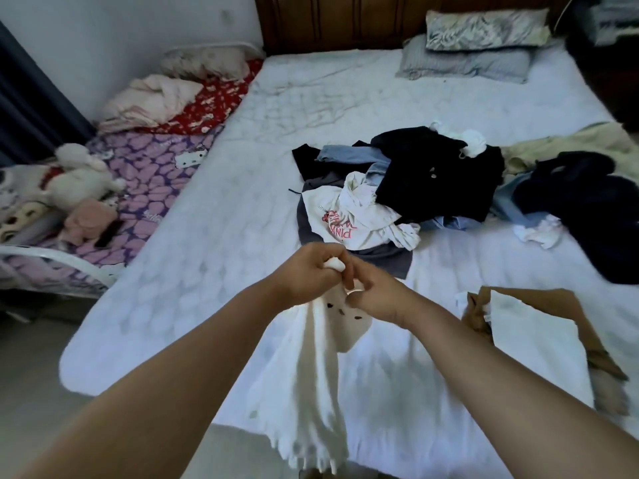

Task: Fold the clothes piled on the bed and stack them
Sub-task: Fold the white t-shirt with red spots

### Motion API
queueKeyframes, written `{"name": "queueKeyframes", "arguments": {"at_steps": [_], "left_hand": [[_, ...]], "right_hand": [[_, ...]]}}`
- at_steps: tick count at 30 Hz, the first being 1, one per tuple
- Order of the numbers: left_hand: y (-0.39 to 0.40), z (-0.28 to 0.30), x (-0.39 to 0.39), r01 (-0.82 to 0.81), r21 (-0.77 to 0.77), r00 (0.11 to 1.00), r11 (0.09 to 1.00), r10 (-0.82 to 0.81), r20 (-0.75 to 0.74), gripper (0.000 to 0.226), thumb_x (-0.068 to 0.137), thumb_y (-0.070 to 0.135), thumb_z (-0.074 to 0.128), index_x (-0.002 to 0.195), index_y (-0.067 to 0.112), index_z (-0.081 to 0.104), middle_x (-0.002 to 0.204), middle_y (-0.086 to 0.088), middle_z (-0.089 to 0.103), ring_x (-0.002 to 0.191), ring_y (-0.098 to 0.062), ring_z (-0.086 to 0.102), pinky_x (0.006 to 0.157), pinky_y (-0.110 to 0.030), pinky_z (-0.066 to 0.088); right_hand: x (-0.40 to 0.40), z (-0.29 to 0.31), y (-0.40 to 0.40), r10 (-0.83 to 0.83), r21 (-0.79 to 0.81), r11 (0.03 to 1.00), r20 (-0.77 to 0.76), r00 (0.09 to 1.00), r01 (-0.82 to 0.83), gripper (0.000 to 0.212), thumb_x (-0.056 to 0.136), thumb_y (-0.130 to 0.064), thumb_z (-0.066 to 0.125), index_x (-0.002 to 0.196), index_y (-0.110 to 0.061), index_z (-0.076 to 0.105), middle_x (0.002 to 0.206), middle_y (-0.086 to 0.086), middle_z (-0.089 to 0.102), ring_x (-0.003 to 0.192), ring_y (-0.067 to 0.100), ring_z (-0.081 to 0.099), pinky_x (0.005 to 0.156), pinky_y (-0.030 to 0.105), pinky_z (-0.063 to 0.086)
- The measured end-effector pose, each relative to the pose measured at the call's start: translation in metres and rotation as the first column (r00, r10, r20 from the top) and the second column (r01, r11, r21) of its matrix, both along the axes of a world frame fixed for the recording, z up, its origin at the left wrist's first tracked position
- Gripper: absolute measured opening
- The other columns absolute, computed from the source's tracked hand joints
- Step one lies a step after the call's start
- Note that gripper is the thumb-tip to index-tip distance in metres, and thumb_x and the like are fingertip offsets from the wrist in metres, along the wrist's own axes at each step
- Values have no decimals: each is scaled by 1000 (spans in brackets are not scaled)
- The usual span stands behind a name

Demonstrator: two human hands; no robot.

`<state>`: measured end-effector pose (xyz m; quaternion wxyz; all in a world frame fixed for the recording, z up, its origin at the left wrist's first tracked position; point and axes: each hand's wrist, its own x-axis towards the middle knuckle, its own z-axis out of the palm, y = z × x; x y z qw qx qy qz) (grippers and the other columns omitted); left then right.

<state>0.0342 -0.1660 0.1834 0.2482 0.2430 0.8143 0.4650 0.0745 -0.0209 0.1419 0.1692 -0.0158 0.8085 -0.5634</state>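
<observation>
White garment (311,375) with small dark marks, hanging bunched, fingers of both hands pinching its top

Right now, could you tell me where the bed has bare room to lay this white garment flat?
Bare mattress lies left of the clothes pile, up to the pillows. The right side is crowded: dark clothes, tan garment.

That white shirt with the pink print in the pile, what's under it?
A dark grey garment shows beneath the white printed shirt; a black garment overlaps its far edge. Anything deeper is covered.
</observation>
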Motion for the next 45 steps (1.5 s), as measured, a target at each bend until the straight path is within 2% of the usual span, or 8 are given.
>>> {"name": "queueKeyframes", "arguments": {"at_steps": [5, 9, 18, 23, 31, 37, 41, 45], "left_hand": [[-26, 25, -6, 48, -17, 995, 999, -49, -88, 27, 63, 7, 41, 74, 6, 66, 76, 1, 68, 70, -8, 56, 63, -19, 41], [-61, 23, -19, -39, -144, 979, 989, 9, -202, 42, 57, 12, 41, 91, 15, 66, 89, 1, 66, 75, -12, 58, 59, -25, 49], [-127, 13, -53, -137, -208, 945, 969, 64, -322, 33, 82, -7, 47, 89, 18, 68, 76, 10, 62, 64, 3, 53, 55, -10, 40], [-144, 12, -84, -251, -260, 885, 932, 112, -452, 22, 83, 5, 56, 82, 21, 70, 75, 5, 67, 71, -13, 58, 64, -27, 46], [-144, 6, -115, -329, -295, 848, 897, 143, -511, 20, 82, 12, 56, 85, 27, 68, 81, 10, 63, 83, -12, 51, 71, -26, 39], [-122, 0, -126, -271, -250, 949, 930, 215, -229, 24, 79, -4, 41, 75, 13, 57, 68, -7, 63, 60, -24, 66, 54, -28, 51], [-105, -2, -142, -370, -249, 903, 895, 283, -322, 25, 79, -1, 46, 77, 18, 61, 84, -7, 66, 82, -27, 62, 69, -36, 53], [-84, 11, -157, -367, -153, 800, 918, 227, -555, 31, 80, -2, 45, 95, 10, 69, 97, -9, 67, 92, -28, 60, 77, -35, 49]], "right_hand": [[-4, 17, -17, 150, 153, 975, 65, 987, -158, 16, 83, -11, 62, 79, -24, 55, 71, -6, 51, 69, 9, 50, 66, 22, 40], [-16, 22, -18, 153, 512, 845, 43, 987, -153, 34, 78, -45, 69, 60, -24, 50, 65, -9, 51, 74, 13, 49, 64, 27, 34], [-33, 26, -28, -160, 317, 935, -27, 987, 160, 39, 83, -15, 62, 55, -17, 36, 50, -6, 35, 42, 6, 34, 41, 16, 27], [-47, 27, -32, -261, 219, 933, -127, 957, 284, 35, 76, -4, 61, 58, -18, 34, 54, -7, 32, 48, 9, 31, 42, 19, 27], [-58, 42, -22, -201, 280, 928, -184, 962, 247, 44, 65, -35, 85, 66, -16, 45, 59, -10, 39, 50, 2, 33, 50, 20, 27], [-74, 34, 9, 82, 874, 480, 44, 996, -78, 30, 81, -21, 64, 61, -18, 42, 70, -1, 49, 69, 17, 46, 57, 34, 33], [-85, 23, 29, -466, 527, 712, -139, 874, 464, 18, 93, -11, 50, 75, -15, 50, 80, 9, 59, 64, 25, 62, 55, 30, 46], [-98, 26, 36, -727, 29, 674, -150, 670, 738, 20, 89, 1, 54, 80, -17, 56, 90, 15, 66, 79, 23, 68, 82, 48, 56]]}}
